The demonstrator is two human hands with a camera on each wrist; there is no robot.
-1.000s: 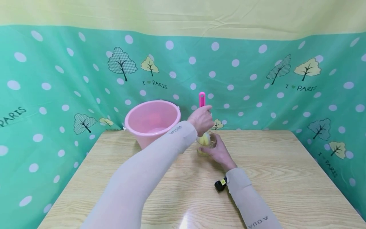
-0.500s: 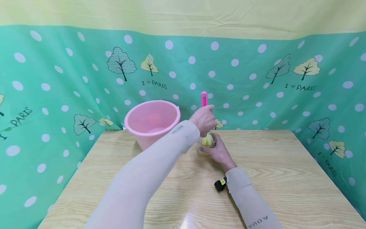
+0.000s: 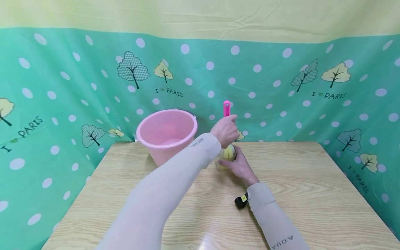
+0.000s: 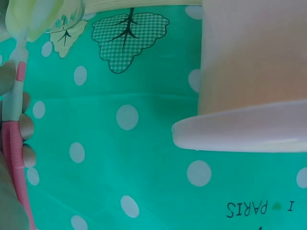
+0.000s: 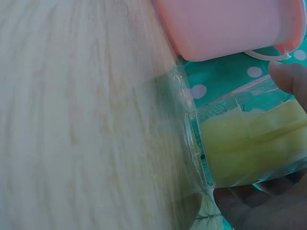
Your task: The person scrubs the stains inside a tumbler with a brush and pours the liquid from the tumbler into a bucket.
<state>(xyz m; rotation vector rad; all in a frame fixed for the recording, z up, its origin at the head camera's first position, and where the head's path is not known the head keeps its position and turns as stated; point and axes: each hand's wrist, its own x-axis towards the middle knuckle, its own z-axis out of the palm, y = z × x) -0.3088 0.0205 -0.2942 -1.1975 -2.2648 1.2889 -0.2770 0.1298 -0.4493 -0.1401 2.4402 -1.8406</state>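
Note:
My left hand point(image 3: 224, 132) grips the pink and white handle of a sponge bottle brush point(image 3: 226, 108), held upright. Its pale yellow sponge head point(image 5: 254, 139) is inside a clear glass point(image 5: 194, 148), seen through the wall in the right wrist view. In the left wrist view, fingers point(image 4: 26, 127) curl around the handle, and the sponge shows at the top left corner. My right hand point(image 3: 240, 166) holds the glass from the right side, thumb in front. In the head view, the left hand partly hides the glass mouth.
A pink bucket point(image 3: 157, 152) stands at the back left of the wooden table point(image 3: 297, 184), close to the left forearm. A green dotted curtain point(image 3: 268, 86) hangs behind and at both sides. A black wrist camera point(image 3: 240, 201) sits by the right cuff.
My left hand and the brush handle have shifted slightly to the right, and the sponge head has moved right within the glass. The right hand keeps its place on the glass.

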